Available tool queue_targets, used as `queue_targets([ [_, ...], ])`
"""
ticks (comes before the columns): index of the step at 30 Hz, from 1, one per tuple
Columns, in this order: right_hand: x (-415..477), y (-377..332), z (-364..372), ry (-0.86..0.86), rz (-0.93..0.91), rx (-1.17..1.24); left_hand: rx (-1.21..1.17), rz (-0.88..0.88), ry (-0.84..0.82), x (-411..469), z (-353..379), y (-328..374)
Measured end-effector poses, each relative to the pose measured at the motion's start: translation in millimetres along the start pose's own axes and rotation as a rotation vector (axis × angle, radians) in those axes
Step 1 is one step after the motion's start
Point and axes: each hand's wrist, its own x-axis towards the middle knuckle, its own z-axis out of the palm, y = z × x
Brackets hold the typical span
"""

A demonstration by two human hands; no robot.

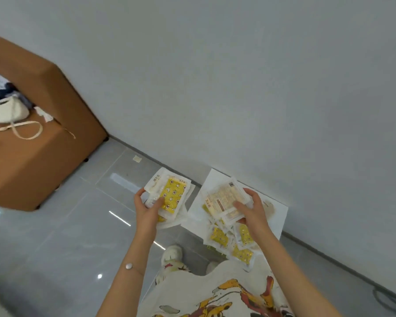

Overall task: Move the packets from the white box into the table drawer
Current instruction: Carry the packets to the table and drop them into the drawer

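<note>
Left hand (146,211): at 7 o'clock, fingers clasped round a stack of clear packets with yellow patterned fronts (174,193), thumb on top.
Right hand (253,209): at 5 o'clock, grasping a stack of pale beige printed packets (224,200), raised over the box.
Flat white cardboard box (280,219): on the grey tiled floor (66,236) against the wall.
Loose yellow packets (220,235): heaped below the right hand, seemingly inside the box; too blurred to be sure.
Brown padded seat (32,165): at 9 o'clock, with a white handbag (5,113) on it.

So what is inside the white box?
Loose yellow packets lie in the white box. The right hand and the beige-faced stack it holds cover the rest, so the bottom and the count cannot be seen.
</note>
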Motion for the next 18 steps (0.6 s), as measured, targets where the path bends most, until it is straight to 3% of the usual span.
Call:
queue_targets([
  [7, -6, -23, 116, -0.241, -0.043, -0.150, -0.220, 0.018, 0.241, -3, -118, 12],
  [18, -23, -31, 413, -0.588, -0.059, -0.324, -0.412, 0.100, 0.579, 32, -351, 59],
])
